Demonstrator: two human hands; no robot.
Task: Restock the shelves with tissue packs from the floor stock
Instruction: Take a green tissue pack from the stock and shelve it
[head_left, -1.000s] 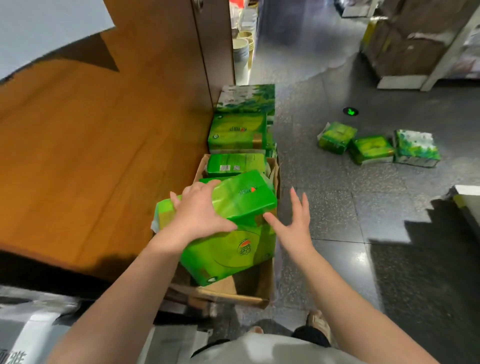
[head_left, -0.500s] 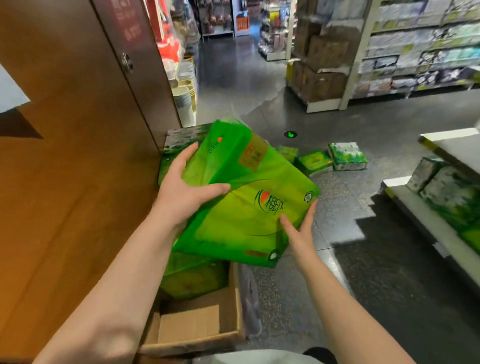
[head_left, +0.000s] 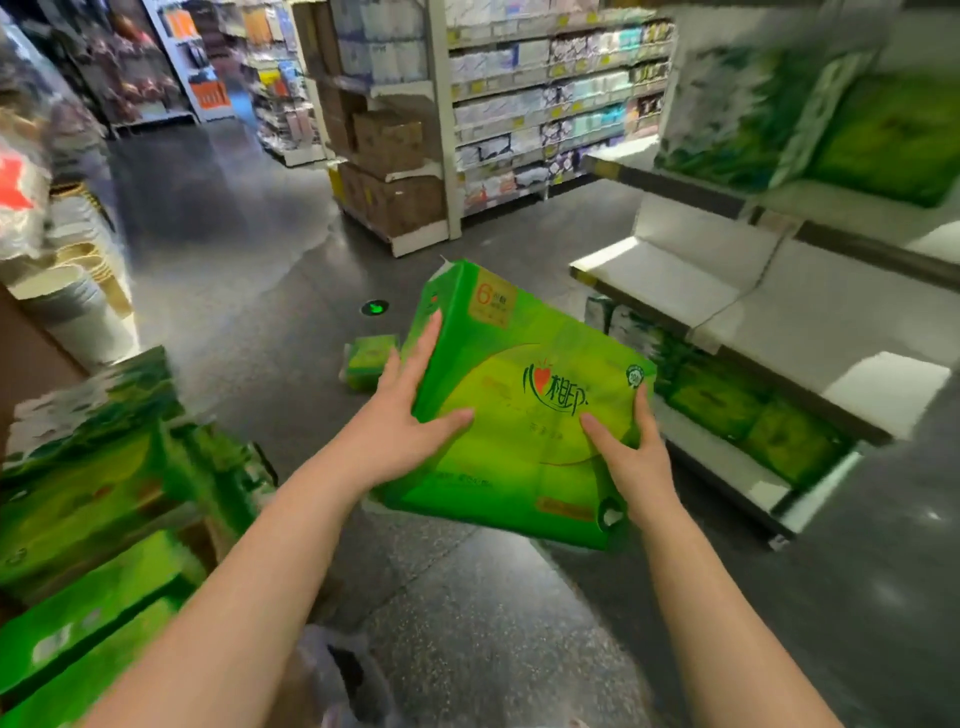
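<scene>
A large green tissue pack (head_left: 519, 415) with a red heart logo is held in the air over the aisle floor, tilted, between both hands. My left hand (head_left: 400, 421) grips its left edge, fingers along the side and thumb on the top face. My right hand (head_left: 634, 457) grips the near right corner, thumb on top. To the right stands a white shelf (head_left: 675, 270) with a bare middle board. Green packs (head_left: 727, 400) lie on the bottom level and more packs (head_left: 831, 119) on the top level. The floor stock (head_left: 93, 493) of green packs is piled at my left.
One small green pack (head_left: 366, 358) lies on the dark floor beyond my left hand. Cardboard boxes (head_left: 395, 171) stand at the end of a far shelf unit. Stacked pale bowls (head_left: 78, 296) sit at the left. The aisle floor runs open ahead.
I have lifted the pack out of the box on the floor and swung it to the right, toward the white shelf. My view has turned from the wooden wall to the aisle.
</scene>
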